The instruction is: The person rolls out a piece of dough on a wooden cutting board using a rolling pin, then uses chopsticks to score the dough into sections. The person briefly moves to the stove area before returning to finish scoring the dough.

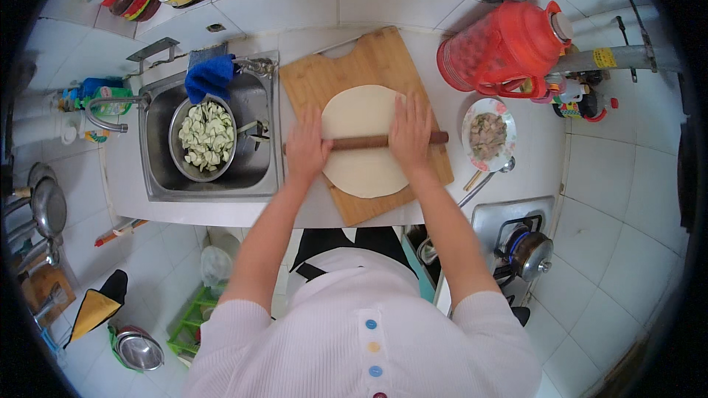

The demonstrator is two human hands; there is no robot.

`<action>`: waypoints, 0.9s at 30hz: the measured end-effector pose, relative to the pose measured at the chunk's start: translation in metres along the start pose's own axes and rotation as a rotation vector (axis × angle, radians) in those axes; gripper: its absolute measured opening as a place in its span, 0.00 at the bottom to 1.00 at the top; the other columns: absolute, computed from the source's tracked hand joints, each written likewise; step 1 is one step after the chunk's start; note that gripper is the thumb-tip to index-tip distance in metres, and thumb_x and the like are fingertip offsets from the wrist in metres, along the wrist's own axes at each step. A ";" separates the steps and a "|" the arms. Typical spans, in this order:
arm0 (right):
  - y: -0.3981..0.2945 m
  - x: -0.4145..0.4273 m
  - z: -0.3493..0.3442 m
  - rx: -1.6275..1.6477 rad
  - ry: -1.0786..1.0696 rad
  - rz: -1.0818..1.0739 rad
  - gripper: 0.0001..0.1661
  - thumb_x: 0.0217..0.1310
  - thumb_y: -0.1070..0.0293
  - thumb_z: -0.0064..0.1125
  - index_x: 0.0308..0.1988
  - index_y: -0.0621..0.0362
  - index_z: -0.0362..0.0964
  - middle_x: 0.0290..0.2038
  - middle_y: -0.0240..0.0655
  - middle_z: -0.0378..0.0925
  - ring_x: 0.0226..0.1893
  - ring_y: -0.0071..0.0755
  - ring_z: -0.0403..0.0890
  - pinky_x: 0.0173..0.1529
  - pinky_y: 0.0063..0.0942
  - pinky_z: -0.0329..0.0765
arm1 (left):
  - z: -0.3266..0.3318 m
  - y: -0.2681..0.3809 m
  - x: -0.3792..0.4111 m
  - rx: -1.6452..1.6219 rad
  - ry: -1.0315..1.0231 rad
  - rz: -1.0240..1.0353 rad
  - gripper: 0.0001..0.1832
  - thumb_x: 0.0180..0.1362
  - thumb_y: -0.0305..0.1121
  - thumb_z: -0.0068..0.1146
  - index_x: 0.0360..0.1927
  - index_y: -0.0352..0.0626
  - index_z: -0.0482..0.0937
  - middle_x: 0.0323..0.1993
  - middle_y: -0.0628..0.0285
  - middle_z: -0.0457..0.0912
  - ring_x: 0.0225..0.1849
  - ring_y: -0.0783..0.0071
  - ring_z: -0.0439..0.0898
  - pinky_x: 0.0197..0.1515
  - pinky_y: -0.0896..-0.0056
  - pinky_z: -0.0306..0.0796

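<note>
A thin, round sheet of dough (365, 110) is spread over a wooden cutting board (381, 58) that sits at an angle on the counter. Across the dough's middle lies a dark wooden rolling pin (362, 143). My left hand (307, 146) bears on the pin's left part, fingers stretched forward and thumb along the wood. On the right part rests my right hand (410, 135), its fingers also extended over the pin and slightly blurred. The pin's right end sticks out past that hand. Both palms hide the wood beneath them.
Left of the board, a steel bowl of sliced vegetable (206, 135) stands in the sink (249, 188). To the right are a plate of raw meat pieces (488, 135), a spoon (487, 179) and a red thermos flask (498, 47). A lidded pot (530, 254) sits over a lit burner.
</note>
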State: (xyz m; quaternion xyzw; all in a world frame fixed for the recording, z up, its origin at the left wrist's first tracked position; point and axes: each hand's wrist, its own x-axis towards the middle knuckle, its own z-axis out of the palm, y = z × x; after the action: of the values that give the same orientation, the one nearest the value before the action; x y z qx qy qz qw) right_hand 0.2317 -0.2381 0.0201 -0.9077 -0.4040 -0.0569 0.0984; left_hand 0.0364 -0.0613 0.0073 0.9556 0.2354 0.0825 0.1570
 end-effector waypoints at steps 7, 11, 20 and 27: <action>0.007 0.095 0.020 0.166 0.206 0.024 0.33 0.68 0.63 0.53 0.69 0.60 0.61 0.72 0.48 0.60 0.74 0.49 0.58 0.76 0.54 0.49 | 0.002 -0.031 0.105 0.085 0.234 -0.057 0.42 0.64 0.47 0.55 0.76 0.37 0.56 0.78 0.47 0.54 0.79 0.51 0.51 0.77 0.43 0.45; 0.002 -0.020 0.004 0.042 -0.002 0.111 0.40 0.64 0.59 0.57 0.70 0.63 0.58 0.73 0.50 0.58 0.75 0.52 0.56 0.77 0.56 0.47 | -0.009 -0.001 -0.002 -0.098 -0.073 0.015 0.43 0.60 0.41 0.60 0.75 0.36 0.56 0.78 0.47 0.54 0.79 0.51 0.53 0.76 0.42 0.48; 0.030 -0.120 -0.041 0.333 -0.189 0.067 0.39 0.63 0.63 0.57 0.70 0.64 0.60 0.71 0.48 0.63 0.73 0.48 0.60 0.76 0.52 0.51 | -0.016 0.020 -0.078 -0.110 -0.198 0.104 0.44 0.60 0.40 0.60 0.77 0.40 0.55 0.78 0.50 0.55 0.78 0.52 0.55 0.76 0.40 0.46; 0.027 -0.119 -0.023 0.141 -0.069 0.179 0.38 0.63 0.59 0.59 0.69 0.59 0.62 0.71 0.45 0.62 0.73 0.49 0.59 0.76 0.53 0.50 | 0.000 0.031 -0.063 -0.005 -0.150 0.113 0.41 0.63 0.46 0.55 0.77 0.42 0.58 0.77 0.51 0.57 0.78 0.53 0.55 0.76 0.41 0.47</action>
State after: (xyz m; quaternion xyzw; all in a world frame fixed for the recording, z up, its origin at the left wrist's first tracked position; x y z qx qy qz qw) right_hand 0.1713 -0.3468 0.0168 -0.9324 -0.3274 0.0118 0.1528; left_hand -0.0053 -0.1175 0.0122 0.9705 0.1683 0.0198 0.1715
